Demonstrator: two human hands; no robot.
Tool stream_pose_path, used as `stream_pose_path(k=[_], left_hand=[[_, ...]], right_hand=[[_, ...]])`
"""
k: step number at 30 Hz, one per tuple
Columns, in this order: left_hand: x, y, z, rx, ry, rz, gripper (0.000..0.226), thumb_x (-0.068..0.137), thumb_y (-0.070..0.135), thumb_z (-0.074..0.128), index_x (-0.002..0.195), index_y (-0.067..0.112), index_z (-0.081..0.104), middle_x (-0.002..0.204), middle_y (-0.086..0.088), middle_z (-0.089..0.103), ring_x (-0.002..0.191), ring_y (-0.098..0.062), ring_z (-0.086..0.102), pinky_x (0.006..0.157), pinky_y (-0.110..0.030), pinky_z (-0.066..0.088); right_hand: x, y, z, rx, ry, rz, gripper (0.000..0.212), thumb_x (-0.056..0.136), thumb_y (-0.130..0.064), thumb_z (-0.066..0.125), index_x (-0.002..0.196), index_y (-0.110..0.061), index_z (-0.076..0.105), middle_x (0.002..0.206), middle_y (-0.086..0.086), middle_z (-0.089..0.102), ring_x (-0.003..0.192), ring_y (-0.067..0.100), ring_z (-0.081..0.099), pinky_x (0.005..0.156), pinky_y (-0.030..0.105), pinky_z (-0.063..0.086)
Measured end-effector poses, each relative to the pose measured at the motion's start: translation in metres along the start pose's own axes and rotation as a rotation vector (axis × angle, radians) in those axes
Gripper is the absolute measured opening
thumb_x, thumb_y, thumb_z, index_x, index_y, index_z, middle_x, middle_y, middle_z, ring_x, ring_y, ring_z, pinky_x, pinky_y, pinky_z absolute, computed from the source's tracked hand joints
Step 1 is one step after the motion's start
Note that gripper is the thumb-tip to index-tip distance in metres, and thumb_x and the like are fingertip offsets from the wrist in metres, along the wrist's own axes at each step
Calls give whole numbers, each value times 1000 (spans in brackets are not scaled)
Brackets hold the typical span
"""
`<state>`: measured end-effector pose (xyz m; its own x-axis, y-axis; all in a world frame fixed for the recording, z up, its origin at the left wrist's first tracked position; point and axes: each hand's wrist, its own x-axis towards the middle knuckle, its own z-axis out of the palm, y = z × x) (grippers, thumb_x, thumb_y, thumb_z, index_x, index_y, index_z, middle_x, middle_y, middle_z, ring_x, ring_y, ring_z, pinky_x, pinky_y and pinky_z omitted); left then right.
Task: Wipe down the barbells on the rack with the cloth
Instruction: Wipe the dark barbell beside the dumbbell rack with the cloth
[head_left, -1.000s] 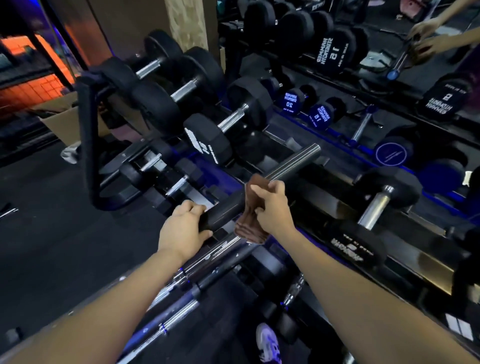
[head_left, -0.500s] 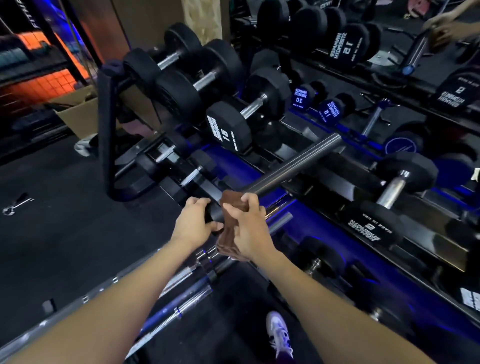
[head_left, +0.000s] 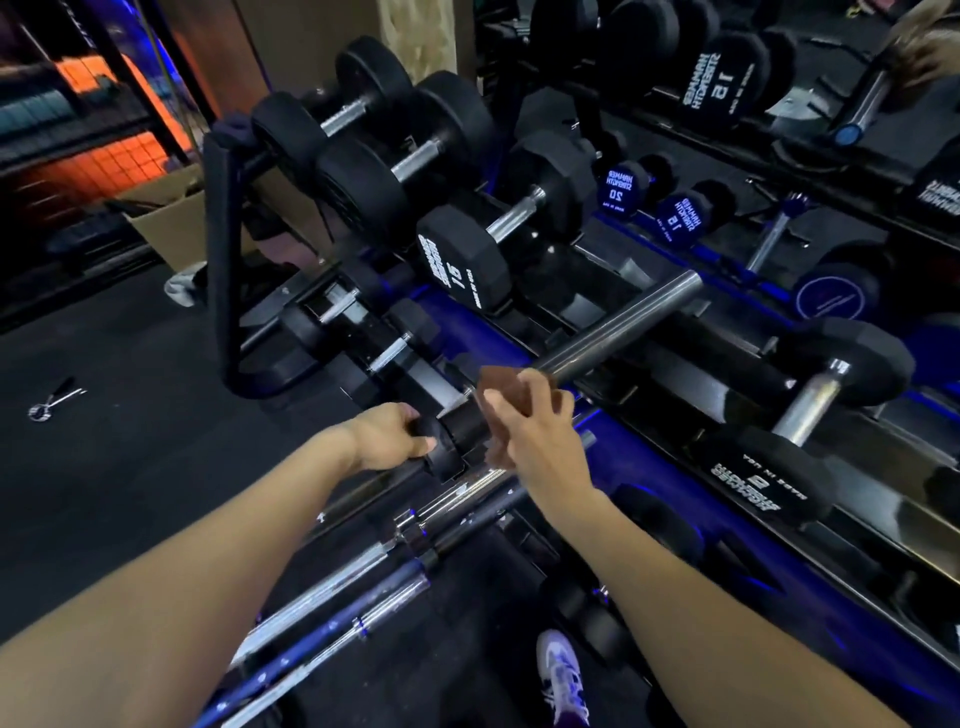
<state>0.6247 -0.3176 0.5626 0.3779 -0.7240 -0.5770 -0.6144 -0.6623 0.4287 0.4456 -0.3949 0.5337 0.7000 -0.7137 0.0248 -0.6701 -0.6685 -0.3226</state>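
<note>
Dim gym lighting, with blue and orange glows, falls on a dark rubber floor (head_left: 130, 467) and a long rack (head_left: 675, 483) loaded with black dumbbells. One dumbbell marked 15 (head_left: 462, 265) sits at the near end of the upper row, and a smaller one marked 5 (head_left: 769, 467) lies on the right. More bars (head_left: 363, 571) lie side by side low on the rack beneath the arms.

A barbell (head_left: 618, 332) is raised at an angle, its grey sleeve pointing up and away over the dumbbells. The left hand (head_left: 387, 439) is curled round the dark shaft just behind the collar, carrying the weight. The right hand (head_left: 540, 431) pinches a brown cloth (head_left: 501, 387) against the sleeve just above the collar, fingers wrapped over the fabric.

Most of the sleeve above the cloth looks untouched, so wiping seems to be at its start on this end.

The main risk is the bar itself. It is held by one hand near one end, so a weak or sweaty grip could let it twist or drop onto the bars below or the white shoe (head_left: 563, 675) standing close under it. Pushing the cloth hard toward the far tip would add leverage and could swing the sleeve into the dumbbell marked 15 or knock one loose. The cloth could also bunch at the collar and slip from the fingers. How the bar's far end is supported cannot be seen.
</note>
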Motion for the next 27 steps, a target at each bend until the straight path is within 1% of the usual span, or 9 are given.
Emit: stream_pose_path(k=[1,3,6,10,14,18,21,23,27], left_hand=[[2,3,1,30,5,6,48,88,31,64,129,9,52,124,-8,57,107,-20,55,96,-26,41],[6,13,5,56,59,44,66,85,34,67,140,10,40,139,-10,44,122,-24,49,106,-32,37],[12,44,14,87,198,121,63,85,33,67,139,13,41,135,-7,40,121,-24,47,105,-35,38],[28,88,31,163,307,220,56,86,31,66,135,20,43,131,-1,39,122,-22,44,100,-37,41],[50,124,42,303,357,281,63,84,34,67,138,21,38,131,-1,39,124,-21,40,98,-34,40],[68,140,46,409,370,283,68,83,35,68,140,22,34,130,1,40,122,-20,42,96,-32,42],[73,140,46,384,362,276,66,83,33,69,139,24,37,127,4,42,120,-16,43,96,-32,44],[74,140,42,347,339,271,66,83,32,70,140,24,38,126,5,44,119,-16,44,96,-33,45],[80,138,32,305,238,250,68,80,29,73,140,23,41,127,4,46,118,-17,49,97,-32,43]], right_hand=[[4,9,-2,12,4,10,58,86,-15,62,138,-29,43,147,9,13,120,42,28,80,43,57],[14,27,-7,14,3,35,58,84,-15,63,138,-27,45,149,11,19,118,43,28,77,43,57],[31,55,-14,33,80,69,56,80,-14,64,134,-26,50,148,12,25,113,43,31,73,45,55],[56,98,-26,-22,69,131,58,87,-6,52,140,-29,43,152,9,15,114,40,29,86,41,49],[78,140,-36,-15,96,207,60,87,-3,51,141,-28,42,153,9,14,116,41,29,88,40,48],[101,181,-52,-5,85,303,62,88,-2,49,144,-28,37,155,10,10,121,45,28,93,45,42],[115,208,-60,52,115,372,62,90,3,45,145,-25,36,155,13,10,123,46,28,99,47,37],[121,220,-63,102,132,413,63,90,4,49,144,-24,35,153,14,14,123,44,30,101,47,36],[130,232,-70,318,156,538,70,86,0,60,146,-27,34,149,11,24,128,38,36,108,46,34]])
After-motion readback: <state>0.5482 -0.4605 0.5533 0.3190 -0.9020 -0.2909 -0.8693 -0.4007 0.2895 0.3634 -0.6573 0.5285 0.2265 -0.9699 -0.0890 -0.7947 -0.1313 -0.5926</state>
